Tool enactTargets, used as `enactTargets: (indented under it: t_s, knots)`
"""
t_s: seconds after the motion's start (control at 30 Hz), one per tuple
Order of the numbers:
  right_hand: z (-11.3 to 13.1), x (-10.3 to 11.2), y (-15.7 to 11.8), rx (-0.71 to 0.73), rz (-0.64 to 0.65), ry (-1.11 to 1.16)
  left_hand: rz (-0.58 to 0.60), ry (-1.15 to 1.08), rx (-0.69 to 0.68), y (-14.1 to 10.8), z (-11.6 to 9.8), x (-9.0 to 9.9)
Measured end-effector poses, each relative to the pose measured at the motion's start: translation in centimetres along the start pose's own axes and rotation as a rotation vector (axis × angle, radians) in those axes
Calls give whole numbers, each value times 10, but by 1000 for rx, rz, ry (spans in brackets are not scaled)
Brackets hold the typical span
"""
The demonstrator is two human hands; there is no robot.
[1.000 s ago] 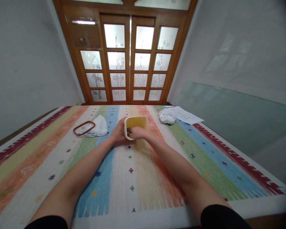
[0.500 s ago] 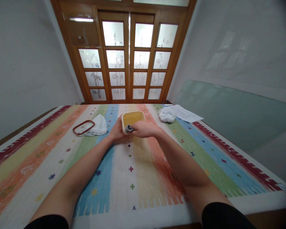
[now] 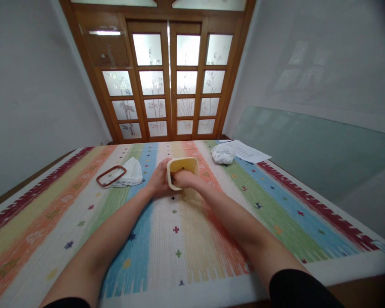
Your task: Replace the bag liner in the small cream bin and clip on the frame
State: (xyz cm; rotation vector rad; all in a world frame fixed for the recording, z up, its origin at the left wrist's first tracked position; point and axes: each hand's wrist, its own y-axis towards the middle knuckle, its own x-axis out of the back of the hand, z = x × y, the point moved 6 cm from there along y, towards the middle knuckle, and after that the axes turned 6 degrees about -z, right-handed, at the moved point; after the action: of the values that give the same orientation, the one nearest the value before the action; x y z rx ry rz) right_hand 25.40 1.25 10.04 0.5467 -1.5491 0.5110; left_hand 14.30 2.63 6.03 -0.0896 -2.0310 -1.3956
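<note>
A yellow, open-topped container (image 3: 195, 166) with a pale rim is tilted toward me over the striped tablecloth. My left hand (image 3: 159, 177) grips it from the left side. My right hand (image 3: 183, 179) reaches inside, its fingers mostly hidden by the near wall; a small dark bit of something shows by them, and I cannot make out how much of it they hold. To the left, a reddish-brown rounded frame (image 3: 111, 176) lies partly over a white cloth (image 3: 133, 172).
A crumpled white bundle (image 3: 223, 154) sits right of the container, beside printed white papers (image 3: 248, 152). The striped tablecloth (image 3: 176, 256) covers the table. Wooden doors with glass panes stand beyond, and a greenish panel leans at the right wall.
My right hand has moved from the container's near rim down into it, taking the dark and grey cloth-like item out of clear sight. The container is now tipped more toward me.
</note>
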Motion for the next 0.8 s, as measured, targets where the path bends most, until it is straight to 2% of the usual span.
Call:
enactTargets:
  t_s: [0.13,0.27,0.37,0.47,0.6,0.8]
  knots:
    - [-4,21,-18,21,116,72,-57,-12,53,-3,15,0]
    - [4,59,-42,74,68,108,-93,-61,129,-7,28,-2]
    - [6,69,-49,68,49,116,-107,-82,133,-7,27,-1]
    - [3,60,-43,54,79,119,-81,-59,93,-4,21,0]
    - [-4,35,-26,16,122,109,-49,-34,23,0,9,1]
    - [-5,5,-9,-84,83,73,-12,-14,24,2,1,2]
